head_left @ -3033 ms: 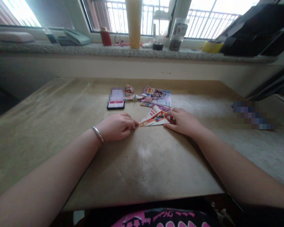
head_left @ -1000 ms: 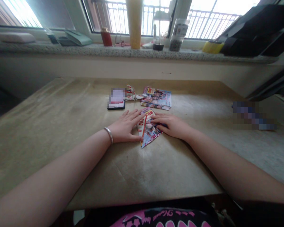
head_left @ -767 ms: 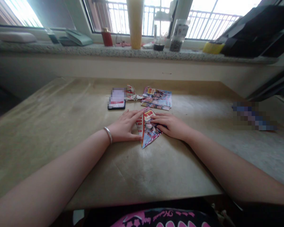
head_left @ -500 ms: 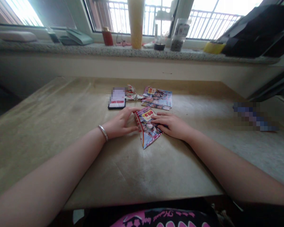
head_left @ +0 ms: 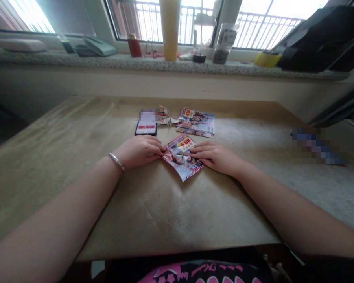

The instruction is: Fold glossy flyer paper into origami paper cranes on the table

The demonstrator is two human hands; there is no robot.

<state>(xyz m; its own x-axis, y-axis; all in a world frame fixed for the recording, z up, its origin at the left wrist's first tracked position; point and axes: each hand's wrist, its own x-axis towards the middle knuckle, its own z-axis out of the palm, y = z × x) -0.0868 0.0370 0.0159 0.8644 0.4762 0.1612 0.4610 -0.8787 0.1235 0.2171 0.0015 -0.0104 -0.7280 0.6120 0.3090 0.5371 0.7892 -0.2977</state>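
A colourful printed paper sheet [head_left: 181,159] lies on the brown table [head_left: 76,157], partly folded into a diamond shape. My left hand [head_left: 138,150] is curled, its fingertips pinching the sheet's left corner; a silver bracelet sits on that wrist. My right hand [head_left: 214,156] rests flat on the sheet's right side with fingers stretched out, pressing it down.
Behind the sheet lie a phone [head_left: 146,126], a small folded paper figure [head_left: 165,117] and a stack of printed sheets [head_left: 197,122]. A blurred object [head_left: 318,145] lies at the right. The stone windowsill [head_left: 165,65] holds jars, a red cup, a tall yellow container and dark bags.
The left hand went from lying flat to pinching the left flap and pulled it outward, so the narrow folded shape spread into a wider diamond. The right hand kept pressing the right side.
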